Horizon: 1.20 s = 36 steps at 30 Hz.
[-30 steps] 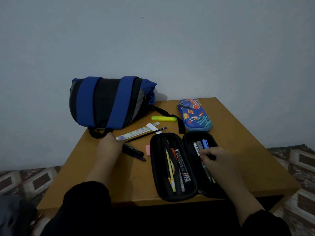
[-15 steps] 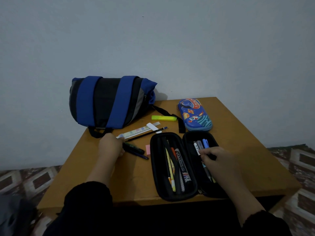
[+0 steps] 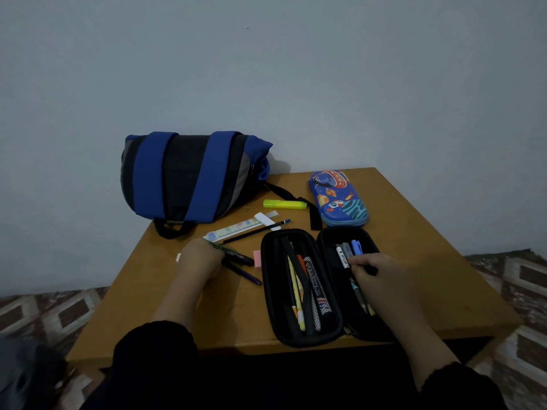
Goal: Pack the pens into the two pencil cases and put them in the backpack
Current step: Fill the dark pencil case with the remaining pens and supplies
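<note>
Our open black pencil case (image 3: 299, 335) overhangs the table (image 3: 444, 276)'s near edge; bare wood lies right. Its halves hold pens. Our right hand (image 3: 376, 273) pinches a dark pen (image 3: 371, 271) inside it. Our left hand (image 3: 201, 261) curls on loose pens (image 3: 239, 257). Blue pencil case (image 3: 339, 199) closed, backpack (image 3: 186, 176) far left.

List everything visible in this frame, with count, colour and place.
backpack: 1, blue and black, table's far left
black pencil case: 1, open, near edge, pens inside
patterned pencil case: 1, blue, closed, far right
highlighter: 1, yellow, beside backpack strap
ruler: 1, pale, before backpack
pencil: 1, black, beside ruler
loose pens: at least 2, dark, by left hand
eraser: 1, pink, left of black case
table: 1, brown
left hand: on loose pens
right hand: grips a pen in black case
</note>
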Motion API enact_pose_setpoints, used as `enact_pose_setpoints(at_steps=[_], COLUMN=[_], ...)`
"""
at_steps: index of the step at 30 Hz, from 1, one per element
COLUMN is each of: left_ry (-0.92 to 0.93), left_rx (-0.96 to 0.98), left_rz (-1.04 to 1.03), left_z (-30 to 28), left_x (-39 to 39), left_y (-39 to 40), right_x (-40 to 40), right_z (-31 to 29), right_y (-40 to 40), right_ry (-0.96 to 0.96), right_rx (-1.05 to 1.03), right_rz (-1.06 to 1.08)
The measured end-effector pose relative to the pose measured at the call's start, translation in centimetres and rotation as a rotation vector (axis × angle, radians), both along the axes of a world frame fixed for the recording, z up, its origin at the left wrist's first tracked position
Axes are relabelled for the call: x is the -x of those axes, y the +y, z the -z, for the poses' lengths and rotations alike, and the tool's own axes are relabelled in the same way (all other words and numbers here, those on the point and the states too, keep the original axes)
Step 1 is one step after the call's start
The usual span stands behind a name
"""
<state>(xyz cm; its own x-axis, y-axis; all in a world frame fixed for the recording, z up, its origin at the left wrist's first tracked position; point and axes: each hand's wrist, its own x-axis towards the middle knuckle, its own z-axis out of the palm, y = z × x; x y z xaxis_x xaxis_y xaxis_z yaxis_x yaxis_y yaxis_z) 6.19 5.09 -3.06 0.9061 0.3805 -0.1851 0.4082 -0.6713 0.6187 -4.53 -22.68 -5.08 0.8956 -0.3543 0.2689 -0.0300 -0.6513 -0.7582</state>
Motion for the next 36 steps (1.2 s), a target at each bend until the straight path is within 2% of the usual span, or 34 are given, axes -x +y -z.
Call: enact_pose_setpoints(at_steps=[5,12,16,18,22,28,32,36], left_ry=[0.037,-0.002,0.053,0.036,-0.042,-0.177,-0.229,-0.226], left_rx=[-0.098,-0.206,-0.334,-0.332,-0.176,0.236,0.577,0.698], left_rz=[0.054,0.087,0.117,0.115,0.084,-0.029,-0.049,-0.091], left_z=[-0.3,0.0,-0.3,-0.2,0.0,-0.8,-1.7,-1.3], left_x=[0.0,0.1,0.6,0.5,0.6,0.7,0.6,0.9], left_y=[0.0,-0.3,-0.9,-1.0,-0.2,-0.2,-1.6,-2.4], right_x=[0.0,0.1,0.1,0.1,0.0,-0.2,-0.2,-0.2], right_z=[0.0,-0.2,-0.2,-0.1,-0.1,-0.1,0.0,0.3], right_y=[0.0,0.0,0.0,0.0,0.0,0.0,0.1,0.0], right_ry=[0.009,0.021,0.032,0.028,0.040,0.058,0.073,0.060], right_rx=[0.033,0.041,0.031,0.032,0.039,0.115,0.180,0.166], right_rz=[-0.006,-0.016,-0.023,-0.017,0.030,0.014,-0.007,0.001])
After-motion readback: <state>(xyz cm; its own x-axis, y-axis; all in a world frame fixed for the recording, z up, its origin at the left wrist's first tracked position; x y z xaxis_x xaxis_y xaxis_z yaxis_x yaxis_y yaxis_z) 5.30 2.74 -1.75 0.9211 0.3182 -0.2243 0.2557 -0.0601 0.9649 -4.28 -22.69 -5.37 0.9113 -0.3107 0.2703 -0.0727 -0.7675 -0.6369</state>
